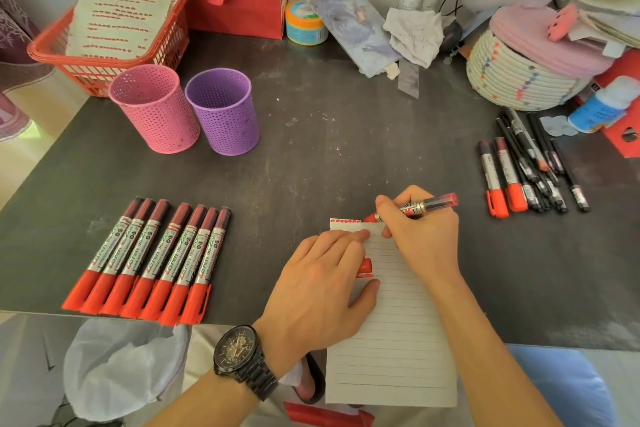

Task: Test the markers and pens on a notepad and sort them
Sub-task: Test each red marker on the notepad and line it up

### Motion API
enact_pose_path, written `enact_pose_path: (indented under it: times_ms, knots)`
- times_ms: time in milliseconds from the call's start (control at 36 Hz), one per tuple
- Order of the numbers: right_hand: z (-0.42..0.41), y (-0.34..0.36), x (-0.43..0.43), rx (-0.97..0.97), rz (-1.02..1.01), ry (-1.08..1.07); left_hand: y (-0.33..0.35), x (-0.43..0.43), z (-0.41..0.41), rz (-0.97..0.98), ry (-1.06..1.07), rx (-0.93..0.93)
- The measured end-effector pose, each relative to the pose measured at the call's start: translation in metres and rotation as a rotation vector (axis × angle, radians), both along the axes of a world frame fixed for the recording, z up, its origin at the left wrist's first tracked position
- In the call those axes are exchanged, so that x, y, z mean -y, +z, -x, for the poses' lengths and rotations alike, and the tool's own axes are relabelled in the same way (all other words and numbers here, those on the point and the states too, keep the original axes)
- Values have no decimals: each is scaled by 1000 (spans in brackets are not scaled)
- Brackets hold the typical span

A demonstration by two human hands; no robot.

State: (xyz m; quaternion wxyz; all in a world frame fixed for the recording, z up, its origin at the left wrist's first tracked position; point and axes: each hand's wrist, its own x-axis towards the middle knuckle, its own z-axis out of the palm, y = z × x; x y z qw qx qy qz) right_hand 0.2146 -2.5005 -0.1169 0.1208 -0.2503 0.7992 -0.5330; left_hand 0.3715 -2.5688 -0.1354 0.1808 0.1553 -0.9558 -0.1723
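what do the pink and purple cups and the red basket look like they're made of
Pink cup and purple cup: thin walls with even rows of punched holes and a matte coloured coat; likely painted sheet metal, possibly plastic. Red basket: thick slatted lattice with a rounded rim and a slight gloss; looks like moulded plastic.

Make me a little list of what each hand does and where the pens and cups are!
Left hand: presses flat on white lined notepad
Right hand: grips uncapped red marker, tip on notepad's top edge
Left row: seven red-capped silver markers, side by side
Right pile: two red-capped markers, several black pens
Cups: pink perforated cup beside purple perforated cup, both upright
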Motion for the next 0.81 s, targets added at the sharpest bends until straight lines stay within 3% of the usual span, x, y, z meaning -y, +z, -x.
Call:
enact_pose_path:
  times_ms: [806]
  knots:
    - [1,-1,-1,-6,3,-14,-1,0,0,-3,4,-6]
